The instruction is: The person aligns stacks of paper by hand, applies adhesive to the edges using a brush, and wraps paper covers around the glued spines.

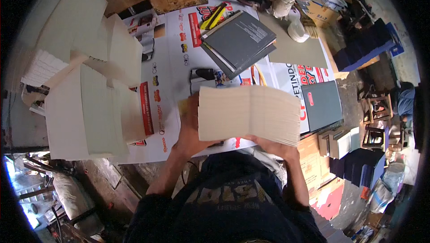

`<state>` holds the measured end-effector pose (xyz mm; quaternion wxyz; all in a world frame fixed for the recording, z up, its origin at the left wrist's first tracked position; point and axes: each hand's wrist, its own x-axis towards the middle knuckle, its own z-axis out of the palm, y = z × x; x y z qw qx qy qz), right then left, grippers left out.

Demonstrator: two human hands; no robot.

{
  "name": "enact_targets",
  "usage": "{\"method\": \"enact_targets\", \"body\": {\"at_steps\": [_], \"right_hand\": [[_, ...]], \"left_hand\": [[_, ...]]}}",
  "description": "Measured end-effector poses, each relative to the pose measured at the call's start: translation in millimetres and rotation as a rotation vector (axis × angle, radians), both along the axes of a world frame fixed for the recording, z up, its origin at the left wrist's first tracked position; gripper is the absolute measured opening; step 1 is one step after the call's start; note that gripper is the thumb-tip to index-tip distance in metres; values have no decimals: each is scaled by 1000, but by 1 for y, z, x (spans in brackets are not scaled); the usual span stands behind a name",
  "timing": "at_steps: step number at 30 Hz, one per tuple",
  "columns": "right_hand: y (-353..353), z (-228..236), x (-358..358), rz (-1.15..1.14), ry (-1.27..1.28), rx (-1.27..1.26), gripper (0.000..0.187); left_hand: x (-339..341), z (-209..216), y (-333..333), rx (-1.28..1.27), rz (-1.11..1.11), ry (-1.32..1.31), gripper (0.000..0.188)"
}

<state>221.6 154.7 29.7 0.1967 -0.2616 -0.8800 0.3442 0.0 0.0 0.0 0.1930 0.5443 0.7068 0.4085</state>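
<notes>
A thick cream paper block, its page edges facing up and slightly curved, is held between both hands above the near edge of the table. My left hand is closed round the block's left side, some fingers hidden behind it. My right hand grips the lower right side from beneath, where the sheets fan a little apart. Beyond the block lie dark grey booklets in a small pile, with a yellow cutter knife next to them.
Tall stacks of cream paper blocks stand on the table's left. A dark grey cover lies at the right edge, and a white cup sits at the back right. Dark blue stacked books and a cardboard box are beyond the table's right side.
</notes>
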Motion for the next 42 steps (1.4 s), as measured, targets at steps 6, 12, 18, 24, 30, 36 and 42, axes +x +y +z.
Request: {"method": "enact_targets", "body": {"at_steps": [6, 12, 18, 24, 30, 36, 42], "right_hand": [[9, 5, 12, 92, 14, 161, 46], [14, -14, 11, 36, 80, 26, 64], [11, -20, 13, 47, 136, -144, 68], [6, -44, 4, 99, 133, -369, 76], [41, 20, 27, 83, 248, -229, 78], [49, 79, 25, 105, 396, -103, 83], [61, 7, 23, 5, 329, -295, 96]], "left_hand": [[21, 14, -7, -38, 62, -27, 101], [7, 81, 9, 267, -102, -97, 112], [15, 170, 31, 142, -217, 475, 128], [35, 147, 35, -89, -49, 702, 93], [20, 141, 18, 6, 81, 296, 89], [8, 10, -17, 157, 141, -2, 58], [30, -35, 1, 106, 223, -375, 55]]}}
